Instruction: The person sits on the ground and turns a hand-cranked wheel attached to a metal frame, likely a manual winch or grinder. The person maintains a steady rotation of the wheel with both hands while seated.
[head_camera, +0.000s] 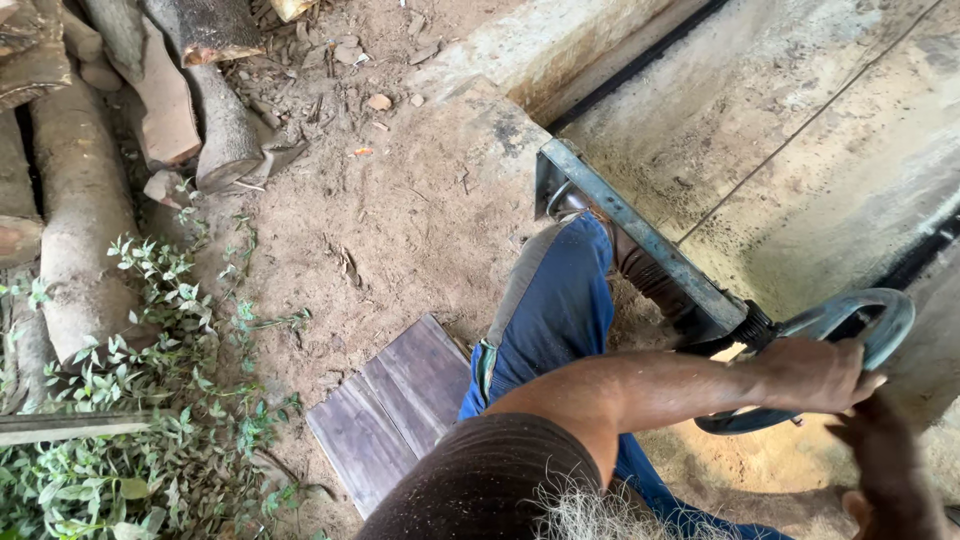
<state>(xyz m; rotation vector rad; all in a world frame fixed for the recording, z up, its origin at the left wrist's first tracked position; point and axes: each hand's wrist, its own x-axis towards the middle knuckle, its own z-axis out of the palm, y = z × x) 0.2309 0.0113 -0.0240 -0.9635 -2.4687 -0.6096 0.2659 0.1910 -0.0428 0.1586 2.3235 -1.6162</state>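
Dull metal handwheel, matt grey steel rail, rough logs

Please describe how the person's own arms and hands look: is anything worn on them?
Both arms are bare, with no sleeve visible on the forearms. The left hand wears no glove, ring or watch that shows. The right hand is also gloveless, partly cut off by the picture's edge. Both look dusty.

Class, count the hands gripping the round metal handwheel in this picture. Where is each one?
2. The left hand rests across the handwheel top; the right hand grips below, at the frame's lower right, partly cut off.
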